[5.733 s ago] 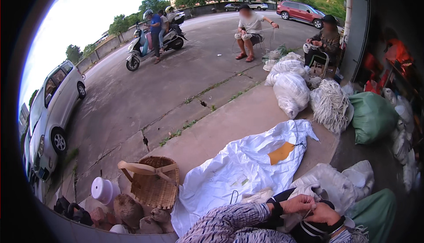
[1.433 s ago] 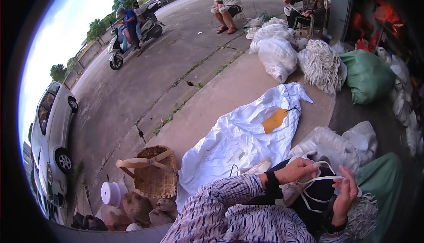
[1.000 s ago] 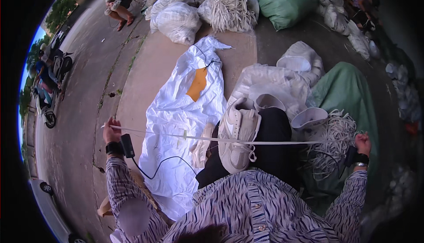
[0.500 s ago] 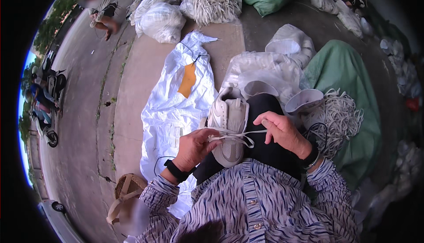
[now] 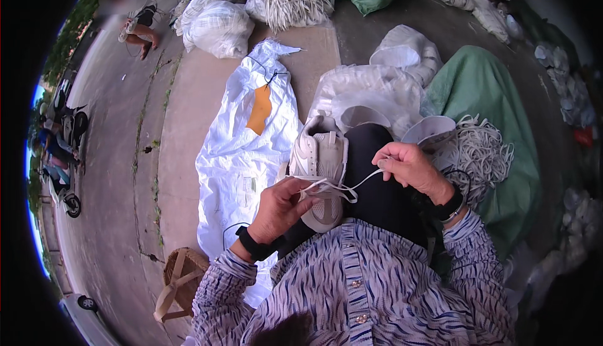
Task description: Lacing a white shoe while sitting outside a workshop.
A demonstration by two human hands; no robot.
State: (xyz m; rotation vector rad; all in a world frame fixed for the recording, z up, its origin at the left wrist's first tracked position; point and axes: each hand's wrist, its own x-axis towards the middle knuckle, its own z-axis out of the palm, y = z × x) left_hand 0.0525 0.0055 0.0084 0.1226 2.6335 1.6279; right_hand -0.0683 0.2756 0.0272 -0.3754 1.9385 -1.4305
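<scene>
- Since half a second ago, both hands have drawn slightly apart along the lace; the shoe sits where it was on the lap.
- Left hand (image 5: 279, 208) pinches one end of the white lace (image 5: 333, 187) just beside the shoe's heel; right hand (image 5: 411, 169) grips the other end, closed around it, a little above and to the right.
- White shoe (image 5: 320, 170) lies sole-down on the dark trouser leg between the two hands, toe pointing away.
- Risk, as I judge it: the lace looks slack and crossed, so an uneven pull could slip an end out of its eyelet, or tip the shoe off the knee.
- Beyond the left hand a white sack (image 5: 248, 138) lies flat with an orange patch (image 5: 259, 109) of rough diamond shape; whether it is a label I cannot tell.
- Right of the right hand, a heap of white laces (image 5: 477, 154) rests on a green sack (image 5: 490, 94).
- Below the left hand stands a woven basket (image 5: 182, 277).
</scene>
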